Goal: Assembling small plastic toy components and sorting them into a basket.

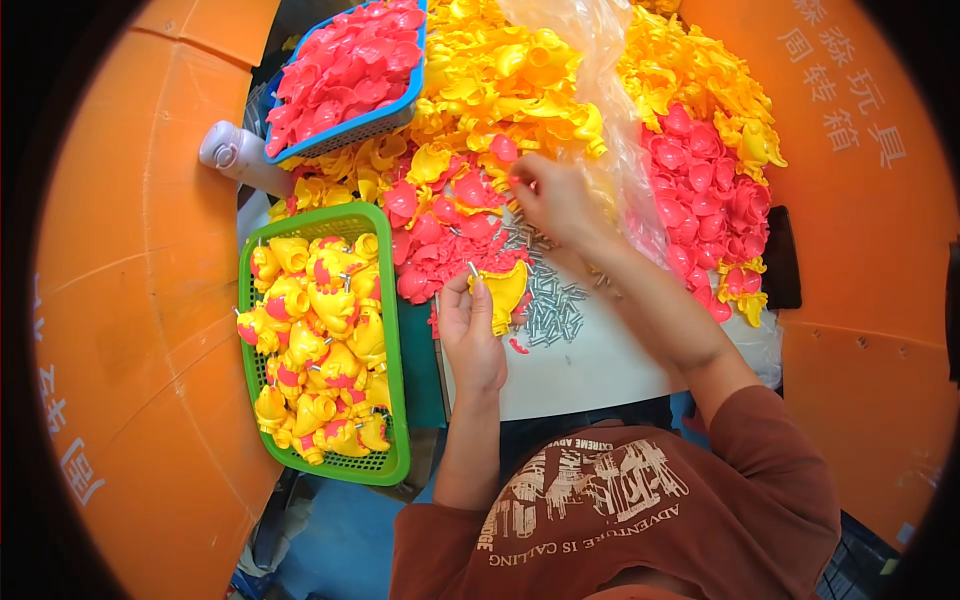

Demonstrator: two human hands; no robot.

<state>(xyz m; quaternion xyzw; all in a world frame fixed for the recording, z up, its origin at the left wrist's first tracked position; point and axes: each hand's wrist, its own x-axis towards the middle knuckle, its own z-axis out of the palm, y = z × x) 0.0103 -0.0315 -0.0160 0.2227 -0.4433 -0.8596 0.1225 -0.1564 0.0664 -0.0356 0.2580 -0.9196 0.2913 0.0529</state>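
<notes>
being clasped in the left hand [474, 338], a curved yellow plastic shell [504, 292] is held over the white tabletop [600, 360], just left of loose metal pins [552, 312]. the right hand [560, 203] is placed apart, farther off, by heaped pink plastic parts [428, 238]; its grip cannot be told. at left, yellow-and-pink assembled pieces [325, 345] are piled in a green basket [398, 420].

hands [477, 345] [560, 203]: 2 | held yellow part [506, 291]: 1 | baskets [394, 360] [350, 131]: 2 | bottle [245, 160]: 1
</notes>
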